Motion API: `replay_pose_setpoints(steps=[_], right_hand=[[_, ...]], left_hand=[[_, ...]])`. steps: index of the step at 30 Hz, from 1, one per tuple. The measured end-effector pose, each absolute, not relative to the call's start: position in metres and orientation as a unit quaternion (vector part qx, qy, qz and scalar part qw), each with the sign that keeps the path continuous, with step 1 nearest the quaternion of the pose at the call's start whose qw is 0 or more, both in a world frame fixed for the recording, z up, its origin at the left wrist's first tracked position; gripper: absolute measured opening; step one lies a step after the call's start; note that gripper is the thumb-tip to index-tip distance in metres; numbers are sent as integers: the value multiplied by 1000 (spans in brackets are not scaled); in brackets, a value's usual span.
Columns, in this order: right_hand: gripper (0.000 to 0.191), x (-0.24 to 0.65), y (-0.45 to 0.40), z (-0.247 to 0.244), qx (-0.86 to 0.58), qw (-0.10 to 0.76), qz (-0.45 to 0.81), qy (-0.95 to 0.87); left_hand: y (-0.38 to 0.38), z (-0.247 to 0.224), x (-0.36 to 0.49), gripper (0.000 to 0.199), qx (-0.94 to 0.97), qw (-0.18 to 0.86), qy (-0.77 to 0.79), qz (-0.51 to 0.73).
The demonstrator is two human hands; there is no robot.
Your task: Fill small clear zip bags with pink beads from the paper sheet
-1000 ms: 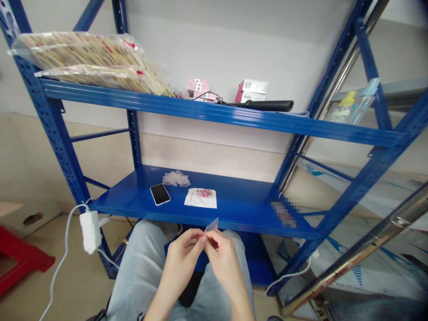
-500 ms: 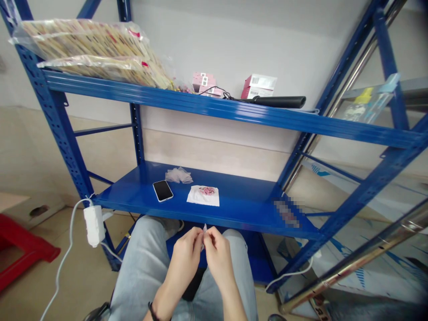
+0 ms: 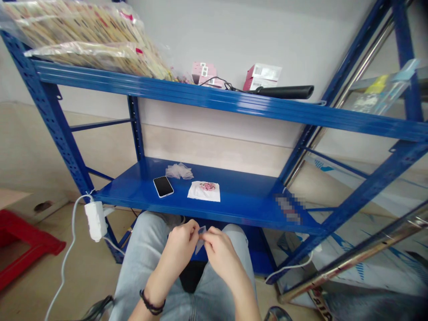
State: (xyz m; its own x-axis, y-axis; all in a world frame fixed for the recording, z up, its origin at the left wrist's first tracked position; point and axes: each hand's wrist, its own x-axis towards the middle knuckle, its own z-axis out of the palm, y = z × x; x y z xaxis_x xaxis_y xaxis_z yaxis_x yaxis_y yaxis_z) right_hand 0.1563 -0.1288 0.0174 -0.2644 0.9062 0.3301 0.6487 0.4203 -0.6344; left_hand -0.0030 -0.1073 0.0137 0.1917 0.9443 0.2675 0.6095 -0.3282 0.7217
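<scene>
Between my hands, above my lap, is a small clear plastic bag point(image 3: 199, 241). My left hand point(image 3: 182, 243) pinches its left side, and my right hand point(image 3: 219, 249) pinches its right side. Beyond them on the blue shelf point(image 3: 240, 196), a white sheet point(image 3: 200, 192) bears a small heap of pink and red pieces point(image 3: 207, 186). Several more clear bags point(image 3: 179, 171) lie in a loose pile behind and left of the sheet. Whether the held bag contains anything is too small to tell.
A phone point(image 3: 163, 186) lies left of the sheet. The upper shelf's blue edge point(image 3: 214, 98) crosses above, bearing bagged cards point(image 3: 87, 40), pink boxes point(image 3: 262, 76) and a black tube point(image 3: 287, 92). A white power strip point(image 3: 96, 220) hangs at the left post.
My hands have moved slightly apart, and more of the clear bag shows between them. The view has tilted down a little, so the upper shelf sits higher.
</scene>
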Motion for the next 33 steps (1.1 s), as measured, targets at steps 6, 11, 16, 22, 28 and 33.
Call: replay_pose_setpoints(steps=[6, 11, 16, 22, 28, 33], right_hand=[[27, 151, -132, 21, -566, 357, 154, -727], [19, 152, -131, 18, -581, 375, 138, -709], [29, 164, -125, 15, -618, 403, 125, -663], [35, 154, -128, 15, -592, 476, 184, -623], [15, 124, -132, -7, -557, 523, 221, -606], [17, 110, -131, -27, -498, 604, 340, -520]], left_hand=[[-118, 27, -3, 25, 797, 242, 392, 392], [-122, 23, -2, 23, 758, 264, 372, 467], [-132, 11, -2, 36, 727, 435, 370, 381], [-130, -20, 33, 43, 421, 729, 205, 500], [-121, -20, 59, 36, 83, 766, 208, 602], [-115, -16, 50, 24, 53, 705, 284, 647]])
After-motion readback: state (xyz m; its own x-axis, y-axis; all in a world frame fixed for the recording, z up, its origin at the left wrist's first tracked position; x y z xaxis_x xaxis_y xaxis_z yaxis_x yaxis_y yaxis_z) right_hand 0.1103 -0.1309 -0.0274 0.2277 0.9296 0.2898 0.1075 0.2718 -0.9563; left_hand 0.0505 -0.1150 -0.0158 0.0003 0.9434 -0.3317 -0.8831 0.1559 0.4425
